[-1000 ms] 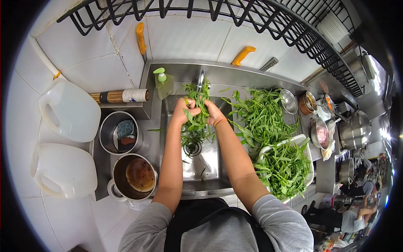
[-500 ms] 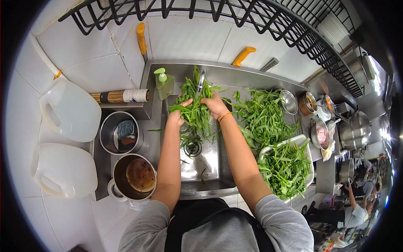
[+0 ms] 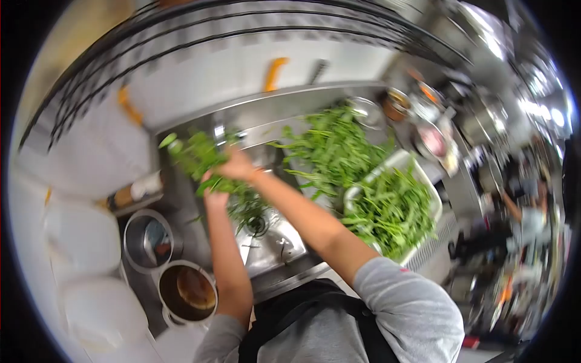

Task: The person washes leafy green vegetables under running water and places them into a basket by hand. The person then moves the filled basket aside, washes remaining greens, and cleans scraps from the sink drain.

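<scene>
The sink [image 3: 275,243] has a heap of leafy greens [image 3: 339,148] and a filled white tub [image 3: 434,196] to its right, and two metal pots [image 3: 162,277] to its left. At its far left corner, the left hand [image 3: 215,195] and right hand [image 3: 238,164] grasp a blurred green bunch [image 3: 196,158].

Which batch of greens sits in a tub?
The heap nearest the right sleeve, in the white tub; the pile beyond lies on the counter, the left hand and right hand hold a bunch.

Both hands [image 3: 227,175] grip leafy greens [image 3: 196,158]; sink [image 3: 272,233] below; basin [image 3: 433,196] of greens at right
</scene>
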A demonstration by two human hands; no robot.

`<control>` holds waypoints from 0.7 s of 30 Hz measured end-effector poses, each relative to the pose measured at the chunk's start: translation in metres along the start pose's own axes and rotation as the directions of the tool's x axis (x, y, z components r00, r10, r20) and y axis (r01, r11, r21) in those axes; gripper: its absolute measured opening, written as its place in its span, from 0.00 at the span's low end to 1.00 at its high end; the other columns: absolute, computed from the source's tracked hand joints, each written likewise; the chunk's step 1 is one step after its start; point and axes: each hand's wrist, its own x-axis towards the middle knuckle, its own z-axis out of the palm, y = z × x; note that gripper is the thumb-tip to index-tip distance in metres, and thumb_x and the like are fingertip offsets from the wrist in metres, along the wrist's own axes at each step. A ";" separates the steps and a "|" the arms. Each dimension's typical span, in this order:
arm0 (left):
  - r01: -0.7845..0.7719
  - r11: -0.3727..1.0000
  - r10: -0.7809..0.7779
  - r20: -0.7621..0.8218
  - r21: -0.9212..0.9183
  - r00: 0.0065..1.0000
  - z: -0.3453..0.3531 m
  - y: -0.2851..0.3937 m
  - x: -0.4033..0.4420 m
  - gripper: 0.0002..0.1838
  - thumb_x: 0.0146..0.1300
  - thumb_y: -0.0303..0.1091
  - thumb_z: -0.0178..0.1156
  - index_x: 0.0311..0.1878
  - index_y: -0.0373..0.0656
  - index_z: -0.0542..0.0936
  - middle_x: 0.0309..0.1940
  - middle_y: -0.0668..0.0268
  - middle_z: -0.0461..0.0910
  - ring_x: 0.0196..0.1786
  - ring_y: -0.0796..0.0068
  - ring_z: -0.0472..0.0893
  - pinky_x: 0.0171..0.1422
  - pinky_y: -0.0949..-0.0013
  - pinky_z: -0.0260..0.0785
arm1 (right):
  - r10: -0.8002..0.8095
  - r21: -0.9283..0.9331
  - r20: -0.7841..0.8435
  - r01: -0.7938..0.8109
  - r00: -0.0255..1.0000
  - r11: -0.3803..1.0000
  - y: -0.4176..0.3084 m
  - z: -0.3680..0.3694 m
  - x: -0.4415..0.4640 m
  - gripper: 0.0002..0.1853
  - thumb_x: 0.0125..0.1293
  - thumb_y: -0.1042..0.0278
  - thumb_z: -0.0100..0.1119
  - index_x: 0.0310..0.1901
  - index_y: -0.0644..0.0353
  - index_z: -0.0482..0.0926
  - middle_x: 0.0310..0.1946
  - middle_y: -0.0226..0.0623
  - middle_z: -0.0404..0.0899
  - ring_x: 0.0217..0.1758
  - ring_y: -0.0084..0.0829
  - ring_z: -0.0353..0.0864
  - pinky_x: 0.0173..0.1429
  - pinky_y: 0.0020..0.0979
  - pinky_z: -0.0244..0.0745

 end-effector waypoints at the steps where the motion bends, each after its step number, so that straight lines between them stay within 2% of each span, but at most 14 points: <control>1: -0.112 0.993 0.112 -0.018 0.038 0.993 0.010 -0.006 -0.006 0.17 0.60 0.35 0.46 0.51 0.37 0.69 0.46 0.57 0.73 0.49 0.64 0.74 0.55 0.62 0.67 | -0.246 0.089 0.068 0.239 0.967 0.967 -0.002 0.001 -0.001 0.26 0.39 0.55 0.67 0.39 0.63 0.76 0.39 0.46 0.77 0.41 0.36 0.76 0.48 0.33 0.70; 3: -0.028 0.999 0.023 0.171 0.029 0.985 0.050 -0.009 -0.026 0.21 0.61 0.37 0.45 0.55 0.38 0.65 0.51 0.59 0.69 0.53 0.65 0.70 0.59 0.60 0.63 | -0.156 0.340 0.195 0.082 0.968 0.937 0.010 0.011 0.016 0.33 0.37 0.55 0.68 0.47 0.64 0.73 0.42 0.49 0.75 0.46 0.37 0.74 0.52 0.32 0.67; 5: -0.012 0.980 0.060 -0.241 0.196 0.969 0.008 -0.005 -0.019 0.21 0.62 0.39 0.44 0.56 0.40 0.65 0.50 0.60 0.70 0.52 0.66 0.71 0.58 0.60 0.63 | -0.109 0.350 -0.189 0.170 0.976 0.921 0.014 0.016 0.006 0.35 0.36 0.56 0.68 0.49 0.62 0.71 0.45 0.48 0.74 0.49 0.37 0.73 0.54 0.31 0.66; 7: 0.104 0.884 0.143 -0.474 0.456 0.869 0.004 -0.013 -0.020 0.21 0.60 0.38 0.49 0.57 0.43 0.65 0.50 0.60 0.69 0.51 0.67 0.71 0.56 0.62 0.66 | -0.040 0.577 0.061 -0.003 0.997 0.816 0.028 0.015 -0.001 0.38 0.38 0.59 0.69 0.53 0.64 0.66 0.47 0.42 0.73 0.49 0.34 0.72 0.55 0.30 0.65; 8: 0.122 0.878 0.124 -0.466 0.463 0.876 0.001 -0.008 -0.019 0.21 0.60 0.38 0.49 0.57 0.43 0.65 0.50 0.60 0.69 0.51 0.67 0.71 0.56 0.62 0.66 | -0.018 0.694 0.150 -0.093 0.988 0.714 0.037 0.010 -0.005 0.32 0.41 0.65 0.68 0.51 0.63 0.69 0.43 0.39 0.75 0.46 0.30 0.73 0.52 0.29 0.67; 10: 0.383 0.502 0.015 -0.450 0.775 0.893 -0.002 0.003 -0.016 0.24 0.55 0.30 0.56 0.57 0.43 0.64 0.52 0.61 0.68 0.52 0.69 0.71 0.52 0.65 0.68 | -0.018 0.761 0.210 -0.152 0.978 0.630 0.047 -0.011 -0.018 0.29 0.42 0.69 0.67 0.49 0.63 0.71 0.41 0.37 0.76 0.44 0.28 0.74 0.51 0.28 0.68; 11: 0.386 0.496 0.012 -0.450 0.778 0.893 -0.004 0.000 -0.015 0.24 0.55 0.30 0.56 0.57 0.43 0.64 0.52 0.61 0.68 0.52 0.69 0.71 0.52 0.65 0.68 | -0.035 0.810 0.289 -0.225 0.957 0.541 0.052 -0.020 -0.026 0.26 0.43 0.72 0.66 0.47 0.63 0.72 0.39 0.35 0.76 0.42 0.26 0.75 0.49 0.28 0.69; 13: 0.090 0.603 -0.214 0.052 0.792 0.975 -0.004 -0.012 -0.011 0.31 0.47 0.22 0.61 0.58 0.41 0.64 0.53 0.61 0.67 0.53 0.72 0.70 0.51 0.67 0.68 | -0.034 0.839 0.152 -0.111 0.988 0.532 0.057 -0.036 -0.042 0.25 0.45 0.77 0.64 0.49 0.62 0.71 0.40 0.34 0.76 0.43 0.24 0.73 0.48 0.25 0.69; 14: -0.139 0.520 -0.220 0.289 0.843 0.932 0.032 -0.028 -0.025 0.34 0.43 0.18 0.63 0.57 0.40 0.64 0.53 0.62 0.68 0.52 0.72 0.70 0.51 0.67 0.68 | -0.040 0.867 0.070 -0.041 0.997 0.497 0.053 -0.048 -0.052 0.25 0.45 0.78 0.63 0.48 0.63 0.71 0.40 0.33 0.76 0.42 0.23 0.73 0.48 0.25 0.69; 17: -0.236 0.311 -0.139 0.289 0.921 0.947 0.104 -0.077 -0.053 0.34 0.41 0.22 0.68 0.55 0.39 0.66 0.50 0.63 0.70 0.51 0.73 0.71 0.50 0.69 0.68 | -0.030 0.785 -0.062 0.068 0.998 0.616 0.036 -0.116 -0.097 0.23 0.45 0.78 0.64 0.47 0.64 0.71 0.39 0.32 0.77 0.40 0.23 0.74 0.48 0.25 0.69; 18: -0.046 0.451 -0.272 0.186 0.892 0.944 0.145 -0.093 -0.070 0.32 0.42 0.24 0.68 0.54 0.39 0.67 0.48 0.64 0.72 0.49 0.73 0.72 0.49 0.70 0.69 | -0.028 0.725 -0.095 0.089 0.995 0.682 0.024 -0.146 -0.120 0.23 0.46 0.78 0.64 0.47 0.64 0.71 0.39 0.32 0.77 0.41 0.22 0.75 0.48 0.24 0.69; 19: -0.122 0.526 -0.338 0.338 0.842 0.878 0.182 -0.111 -0.082 0.31 0.43 0.25 0.68 0.53 0.39 0.68 0.47 0.65 0.72 0.46 0.72 0.74 0.47 0.70 0.69 | -0.064 0.695 -0.147 0.149 0.987 0.703 0.021 -0.170 -0.139 0.23 0.46 0.77 0.64 0.47 0.65 0.71 0.40 0.32 0.77 0.41 0.22 0.75 0.49 0.25 0.69; 20: -0.223 0.333 -0.419 0.356 0.916 0.835 0.203 -0.127 -0.086 0.32 0.43 0.25 0.68 0.54 0.39 0.67 0.46 0.65 0.73 0.45 0.73 0.74 0.48 0.69 0.70 | -0.004 0.626 -0.135 0.089 0.991 0.775 0.013 -0.199 -0.163 0.24 0.45 0.76 0.64 0.48 0.64 0.71 0.41 0.32 0.76 0.42 0.22 0.74 0.50 0.26 0.68; 21: -0.257 0.410 -0.427 0.433 0.875 0.793 0.229 -0.151 -0.098 0.33 0.43 0.26 0.69 0.54 0.39 0.66 0.47 0.64 0.72 0.45 0.73 0.74 0.49 0.69 0.70 | 0.005 0.541 -0.199 0.106 0.980 0.834 0.006 -0.225 -0.185 0.26 0.44 0.77 0.65 0.49 0.64 0.70 0.42 0.32 0.76 0.44 0.23 0.73 0.52 0.26 0.67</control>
